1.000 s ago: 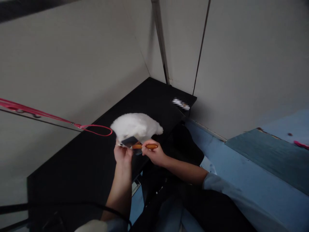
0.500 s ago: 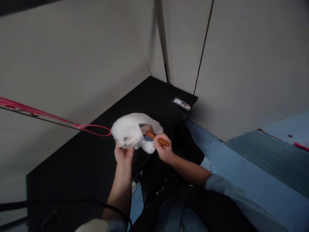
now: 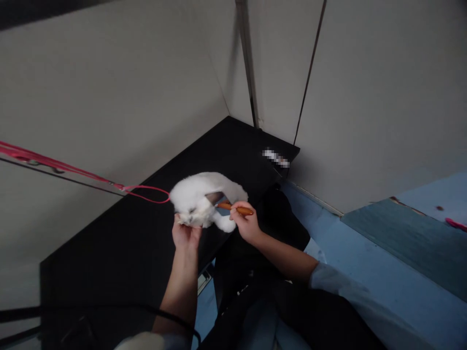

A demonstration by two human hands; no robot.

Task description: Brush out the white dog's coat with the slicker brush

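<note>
A small white fluffy dog [image 3: 193,192] is on the black table [image 3: 146,218], its head toward me. My left hand [image 3: 186,234] is closed under the dog's chin, with the thumb and fingers at the sides of its muzzle. The wooden handle of a slicker brush [image 3: 242,211] is in the closed fingers of my right hand [image 3: 247,224]. Its head lies against the fur beside the dog's face, where the bristles are hidden. A pink grooming loop [image 3: 149,194] reaches the dog's neck from the left; fur hides the rest of it.
Grey walls [image 3: 109,87] stand behind the table on two sides. A blurred white item [image 3: 276,158] lies at the table's far right corner. Below is a blue floor [image 3: 328,228] with a grey-green panel [image 3: 404,243]. A black cable [image 3: 146,306] crosses the lower left.
The slicker brush has shifted slightly left and turned, so its head now shows more edge-on near the dog's cheek. My left hand keeps its place under the chin.
</note>
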